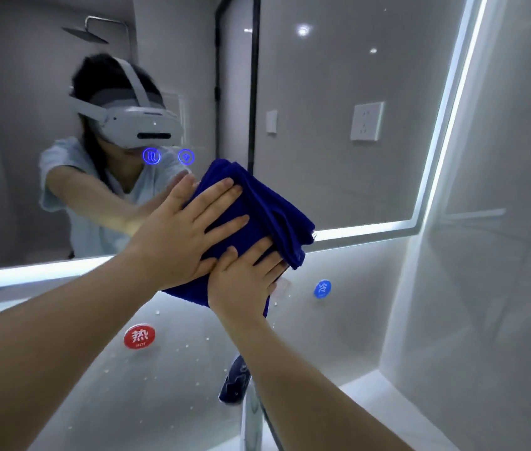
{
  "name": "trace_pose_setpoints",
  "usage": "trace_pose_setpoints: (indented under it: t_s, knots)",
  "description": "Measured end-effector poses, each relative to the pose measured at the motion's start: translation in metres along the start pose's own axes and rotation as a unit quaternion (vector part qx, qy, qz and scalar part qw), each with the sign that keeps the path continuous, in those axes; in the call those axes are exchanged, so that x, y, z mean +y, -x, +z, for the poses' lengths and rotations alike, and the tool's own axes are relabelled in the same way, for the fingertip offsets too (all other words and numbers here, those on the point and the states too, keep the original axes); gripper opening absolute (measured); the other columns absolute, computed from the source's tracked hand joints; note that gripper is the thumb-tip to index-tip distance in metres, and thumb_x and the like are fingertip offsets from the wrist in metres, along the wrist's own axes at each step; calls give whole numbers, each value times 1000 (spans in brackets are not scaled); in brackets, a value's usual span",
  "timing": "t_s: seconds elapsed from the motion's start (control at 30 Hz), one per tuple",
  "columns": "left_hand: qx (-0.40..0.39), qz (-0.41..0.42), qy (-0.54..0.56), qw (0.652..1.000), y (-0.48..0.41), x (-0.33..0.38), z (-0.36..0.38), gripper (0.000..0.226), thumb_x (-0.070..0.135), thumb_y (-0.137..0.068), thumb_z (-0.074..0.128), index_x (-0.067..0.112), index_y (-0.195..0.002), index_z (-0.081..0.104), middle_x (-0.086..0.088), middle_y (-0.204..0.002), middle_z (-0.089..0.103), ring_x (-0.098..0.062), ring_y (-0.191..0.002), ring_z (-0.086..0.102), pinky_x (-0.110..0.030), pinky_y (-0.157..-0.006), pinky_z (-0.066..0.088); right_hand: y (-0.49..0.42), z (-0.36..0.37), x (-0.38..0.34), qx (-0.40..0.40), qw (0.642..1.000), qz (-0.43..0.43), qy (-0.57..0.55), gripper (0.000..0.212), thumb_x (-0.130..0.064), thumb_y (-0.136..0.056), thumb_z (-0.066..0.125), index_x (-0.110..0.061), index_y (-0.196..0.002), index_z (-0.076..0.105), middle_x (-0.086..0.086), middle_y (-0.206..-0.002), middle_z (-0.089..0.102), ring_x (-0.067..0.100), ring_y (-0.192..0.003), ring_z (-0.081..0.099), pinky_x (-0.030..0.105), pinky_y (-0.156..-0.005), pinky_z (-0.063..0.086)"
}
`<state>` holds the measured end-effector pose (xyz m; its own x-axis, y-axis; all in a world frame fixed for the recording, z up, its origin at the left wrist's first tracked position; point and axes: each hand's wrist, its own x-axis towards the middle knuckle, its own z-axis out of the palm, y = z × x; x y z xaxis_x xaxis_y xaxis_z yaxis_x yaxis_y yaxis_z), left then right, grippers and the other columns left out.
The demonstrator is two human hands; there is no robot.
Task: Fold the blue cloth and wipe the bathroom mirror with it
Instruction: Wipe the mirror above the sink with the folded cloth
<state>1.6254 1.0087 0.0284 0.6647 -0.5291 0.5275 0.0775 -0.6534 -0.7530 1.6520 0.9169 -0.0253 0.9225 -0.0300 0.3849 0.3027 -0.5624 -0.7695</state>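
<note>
- Left hand (189, 229): lies flat on the blue cloth (267, 209), fingers straight and spread, palm pressing it to the glass. Nothing is pinched or wrapped.
- Right hand (244, 281): just below and touching the left, also laid flat on the cloth's lower part, fingers extended. Whether the thumb hooks under the edge cannot be told.
- Cloth: folded into a thick pad, several layers showing along its right edge. It sits under both palms against the bathroom mirror (339, 125), low on the glass, and straddles the lit strip (365, 227) at the mirror's bottom border; its lower corner hangs onto the wall beneath.
- Below the hands: a red hot sticker (139, 336) to the lower left, a blue cold sticker (322, 288) to the right, a chrome tap (251, 411) straight down. White specks dot the wall there.
- Progress, as judged: folding is done; wiping is in hand at the lower edge.
- Outstanding, as judged: the large area of glass above and to the right of the hands. Which parts are already wiped cannot be determined.
</note>
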Motion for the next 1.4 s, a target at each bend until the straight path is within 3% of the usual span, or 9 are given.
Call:
trace_pose_setpoints:
  t_s: [0.1,0.2,0.3,0.47,0.63,0.83,0.9,1.03,1.4]
  knots:
    - [-2,-32,14,999,20,-3,-2,67,48,-79,32,15,-137,38,-20,-144,34,-23,-141,-18,-52,-112,-2,11,-4,-2,-4,999,-14,42,59,-37,-80,34,-3,-128,39,23,-123,56,39,-109,59,47,-80,53]
    - [12,-57,13,998,22,2,-4,66,45,-81,45,10,-136,41,-21,-144,29,-24,-140,-20,-53,-110,3,7,-8,10,-70,994,-67,48,62,-37,-97,30,-10,-148,4,16,-154,6,35,-142,8,51,-112,18]
    - [30,-87,6,996,17,18,-3,61,36,-84,42,4,-135,37,-27,-145,25,-29,-141,-16,-54,-111,5,0,-22,12,-97,994,-56,15,61,-40,-99,24,-18,-148,-5,7,-156,-9,26,-143,-7,49,-114,5]
    - [20,-117,7,993,11,31,2,55,34,-92,20,4,-138,30,-21,-152,-9,-34,-142,-10,-51,-113,0,-7,-34,15,-141,988,-56,1,61,-41,-99,20,-23,-147,-12,4,-156,-18,21,-143,-16,50,-113,-7]
    - [35,-187,1,982,-36,45,0,51,28,-94,20,4,-136,36,-30,-142,33,-33,-141,-11,-46,-114,-4,-52,-61,10,-104,992,-75,-10,59,-39,-99,22,-19,-148,-5,6,-156,-13,25,-143,-15,52,-113,-4]
    - [1,-191,-24,981,-131,43,-13,57,36,-89,21,7,-135,38,-28,-142,25,-41,-135,24,-44,-112,-1,-129,-110,18,-45,995,-84,5,58,-39,-99,22,-21,-148,-3,6,-156,-9,26,-144,-9,57,-111,6]
    - [-13,-194,-60,979,-168,40,-25,59,40,-89,15,12,-140,27,-26,-143,7,-37,-136,9,-46,-112,0,-158,-131,15,-32,996,-80,0,58,-39,-99,22,-21,-148,-4,7,-156,-10,27,-143,-9,58,-111,7]
    - [-120,-221,-34,967,-233,29,-39,63,50,-95,8,16,-130,-31,-20,-127,-43,-34,-128,-36,-46,-109,-18,-211,-173,5,-24,995,-101,-5,59,-39,-99,21,-21,-147,-8,6,-156,-14,27,-143,-12,57,-111,4]
    - [-62,-275,-52,958,-345,-10,-60,72,53,-94,15,15,-138,-29,-25,-148,-28,-37,-138,-24,-45,-112,-13,-319,-248,-32,28,977,-210,25,60,-42,-99,15,-21,-147,-14,6,-155,-20,28,-142,-19,56,-112,-4]
